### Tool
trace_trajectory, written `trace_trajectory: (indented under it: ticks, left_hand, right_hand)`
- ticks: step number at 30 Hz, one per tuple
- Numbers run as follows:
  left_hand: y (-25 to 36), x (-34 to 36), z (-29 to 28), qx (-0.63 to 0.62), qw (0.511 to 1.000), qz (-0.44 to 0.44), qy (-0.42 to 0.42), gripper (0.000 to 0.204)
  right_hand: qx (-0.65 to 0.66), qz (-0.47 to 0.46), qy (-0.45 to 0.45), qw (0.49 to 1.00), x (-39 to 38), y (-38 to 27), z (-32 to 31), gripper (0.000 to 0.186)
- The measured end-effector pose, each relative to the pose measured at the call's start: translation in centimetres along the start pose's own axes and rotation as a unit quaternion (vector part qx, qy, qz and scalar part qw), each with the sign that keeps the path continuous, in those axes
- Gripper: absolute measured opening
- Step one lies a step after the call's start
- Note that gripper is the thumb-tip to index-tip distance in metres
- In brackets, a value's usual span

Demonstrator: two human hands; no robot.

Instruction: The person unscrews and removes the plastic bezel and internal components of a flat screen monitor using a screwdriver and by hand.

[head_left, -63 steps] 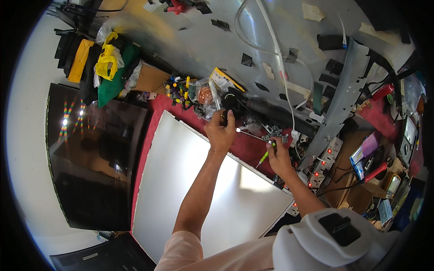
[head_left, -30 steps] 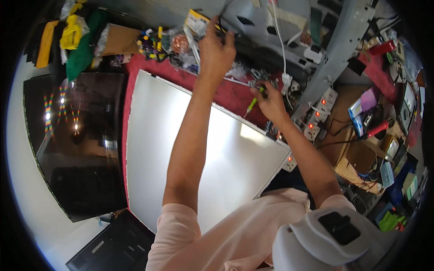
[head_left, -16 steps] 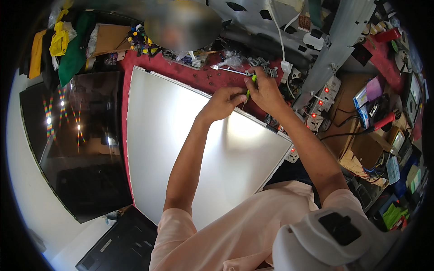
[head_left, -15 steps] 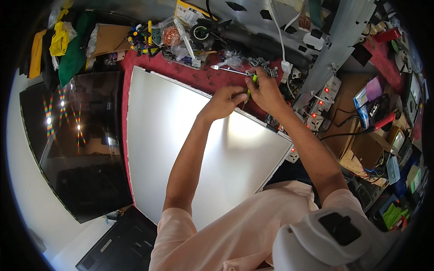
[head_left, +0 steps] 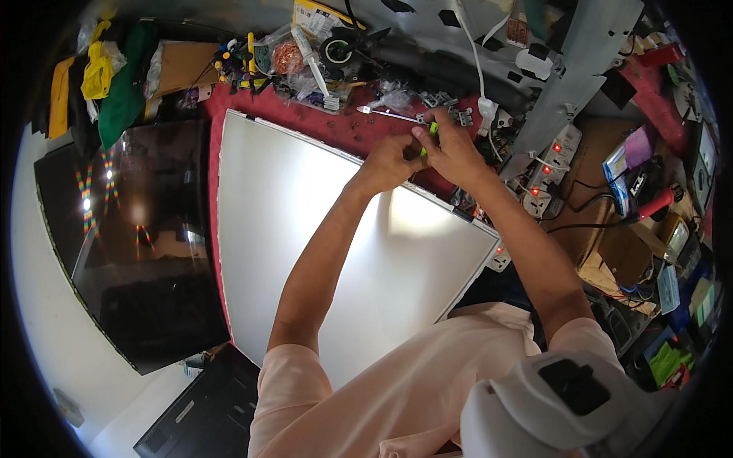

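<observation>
While both hands meet above the far edge of the broad white panel (head_left: 275, 244), I judge the step in hand to be a two-handed handling of the slim green-handled tool (head_left: 434, 131). It stands between the hands, over the strip of red cloth (head_left: 336, 126) beyond the panel. The right hand (head_left: 458, 156) is wrapped around it, thumb against the handle; the left hand (head_left: 384, 164) has its thumb and fingers drawn together just beside the tool's lower end, though from here I cannot tell whether they actually pinch it. The next move, in my judgement, calls for steady fingers and for keeping that lower end off the panel's face. A thin metal rod (head_left: 393, 114) with a pale, pointed end lies to the far left of the right hand; whether its other end touches those fingers I can't make out. As for materials, the panel looks smooth and flat, with a bright patch toward its far right; the cloth seems matte and is dotted with dark bits. Beyond sit crinkled clear plastic (head_left: 397, 97), small angular grey parts (head_left: 440, 101), a white-handled brush (head_left: 309, 65) and a tangled coppery bundle (head_left: 288, 57). Over to the left, a glossy black screen (head_left: 153, 290) throws back rainbow streaks.
</observation>
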State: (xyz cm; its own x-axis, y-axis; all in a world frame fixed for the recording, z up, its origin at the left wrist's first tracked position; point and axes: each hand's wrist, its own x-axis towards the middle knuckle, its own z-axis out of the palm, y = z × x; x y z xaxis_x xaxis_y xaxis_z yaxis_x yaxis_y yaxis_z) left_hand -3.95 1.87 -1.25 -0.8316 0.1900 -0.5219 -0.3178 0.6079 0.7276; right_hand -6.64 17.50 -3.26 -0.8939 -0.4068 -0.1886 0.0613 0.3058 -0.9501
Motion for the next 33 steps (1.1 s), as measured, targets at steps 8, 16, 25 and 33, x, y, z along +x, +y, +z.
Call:
trace_trajectory:
  ticks: [8,16,25,33]
  left_hand:
    - [-2.1,0.4,-1.9,0.0,0.999,0.037,-0.005,0.026]
    - [-2.0,1.1,0.4,0.106,0.981,0.105,0.126,0.023]
    - [-1.3,0.4,4.9,0.142,0.97,0.023,0.198,0.022]
    - [-0.4,-1.2,4.0,0.13,0.958,-0.005,0.256,0.023]
  right_hand:
    - [-0.149,0.027,-0.033,0.988,2.3,-0.4,1.0,0.031]
    - [-0.013,0.081,-0.059,0.995,4.5,6.3,-1.0,0.036]
    - [-0.033,0.015,-0.012,0.999,2.9,5.5,-0.3,0.037]
    - [-0.045,0.04,-0.021,0.998,3.9,4.1,-1.4,0.037]
